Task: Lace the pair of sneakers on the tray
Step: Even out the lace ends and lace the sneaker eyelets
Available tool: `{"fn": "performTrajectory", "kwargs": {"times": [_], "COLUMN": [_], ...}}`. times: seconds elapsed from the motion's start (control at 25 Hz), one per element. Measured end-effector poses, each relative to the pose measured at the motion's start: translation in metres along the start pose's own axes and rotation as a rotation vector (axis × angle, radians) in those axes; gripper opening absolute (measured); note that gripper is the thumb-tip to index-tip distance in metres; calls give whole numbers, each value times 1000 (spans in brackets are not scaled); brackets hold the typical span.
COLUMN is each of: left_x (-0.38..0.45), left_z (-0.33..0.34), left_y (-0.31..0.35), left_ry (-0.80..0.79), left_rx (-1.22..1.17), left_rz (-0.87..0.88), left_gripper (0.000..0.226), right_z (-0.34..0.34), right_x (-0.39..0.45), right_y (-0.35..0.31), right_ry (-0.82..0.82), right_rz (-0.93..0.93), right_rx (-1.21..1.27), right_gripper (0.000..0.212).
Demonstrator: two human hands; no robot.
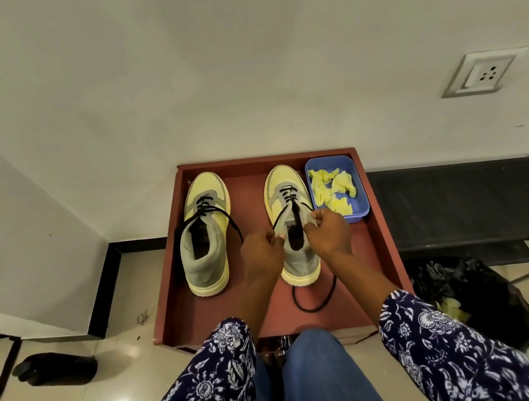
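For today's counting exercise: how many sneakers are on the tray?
2. One sneaker stands on the left of the tray, untouched. The other sneaker stands right of it, beside the blue tub, with both hands at its laces. None seems hidden.

Tray (376,217) bearing sneakers (207,230), tub (356,185)

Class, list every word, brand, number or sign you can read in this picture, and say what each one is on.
None can be read.
Right sneaker: a small dark patch inside, too small to tell whether it bears text.
Left sneaker, blue bin, wall socket, tray: no lettering shows.
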State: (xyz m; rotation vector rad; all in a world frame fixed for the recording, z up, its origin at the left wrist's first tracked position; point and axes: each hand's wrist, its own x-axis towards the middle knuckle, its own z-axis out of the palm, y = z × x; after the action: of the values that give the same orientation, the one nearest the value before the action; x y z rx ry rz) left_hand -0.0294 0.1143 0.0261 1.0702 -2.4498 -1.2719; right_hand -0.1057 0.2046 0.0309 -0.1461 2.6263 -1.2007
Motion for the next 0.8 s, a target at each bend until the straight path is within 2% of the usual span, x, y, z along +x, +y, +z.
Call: {"fn": "performTrajectory", "kwargs": {"times": [0.2, 0.28, 0.32, 0.36, 0.44, 0.64, 0.8], "left_x": [-5, -2, -1, 0, 5, 4, -3], "left_z": [12, 16, 17, 17, 17, 10, 1], "left_y": [-1, -1, 0, 1, -2, -4, -11], "left_ry": [-73, -70, -63, -58, -62, -39, -9], "left_rx": [-106, -240, -322, -392, -442, -461, -462], "left_rz": [-147, -261, -329, -397, -478, -534, -544], "left_gripper": [30, 22, 11, 11, 26, 20, 21], "right_z": [7, 7, 7, 8, 8, 15, 20], "right_x": [-2, -4, -3, -2, -1, -8, -18], "right_y": [14, 16, 17, 18, 16, 13, 9], "right_ry": [-105, -134, -138, -146, -157, -170, -179], "right_rz": [62, 98, 101, 100, 95, 83, 66], "right_rx": [-83, -64, -59, -65, -82, -93, -105], "right_gripper": [22, 36, 40, 40, 37, 11, 15]}}
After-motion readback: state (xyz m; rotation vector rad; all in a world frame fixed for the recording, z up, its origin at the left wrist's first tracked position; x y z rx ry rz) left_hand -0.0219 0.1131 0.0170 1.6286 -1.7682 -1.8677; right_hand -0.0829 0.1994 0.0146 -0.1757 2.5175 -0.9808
